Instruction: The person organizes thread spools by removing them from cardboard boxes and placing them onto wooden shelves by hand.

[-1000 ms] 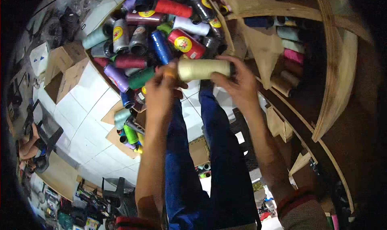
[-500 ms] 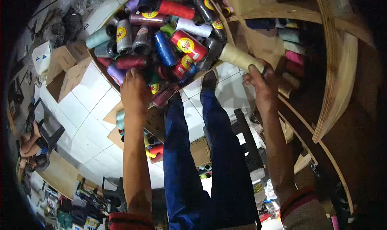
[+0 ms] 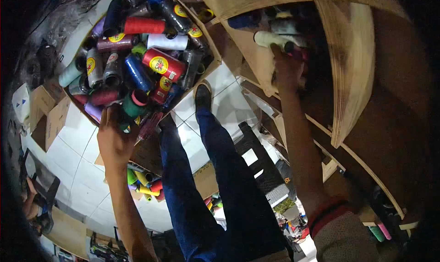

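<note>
My right hand is closed around the right end of a cream thread spool. It reaches into a wooden shelf compartment, close beside other spools; a pale grey-green spool lies just behind. My left hand is at the near edge of a cardboard box heaped with thread spools. Its fingers are curled against a dark green thread spool, partly covered by the hand. Near it lie a purple spool, a maroon spool and a blue spool.
A curved wooden upright stands right of my right hand. Smaller spools lie on the tiled floor below the box. An open carton stands at the left. A person's arm shows at the far left.
My right hand has carried the cream spool up and away from the box into the shelf. My left hand now touches the dark green spool, which shows more. The view has shifted right.
</note>
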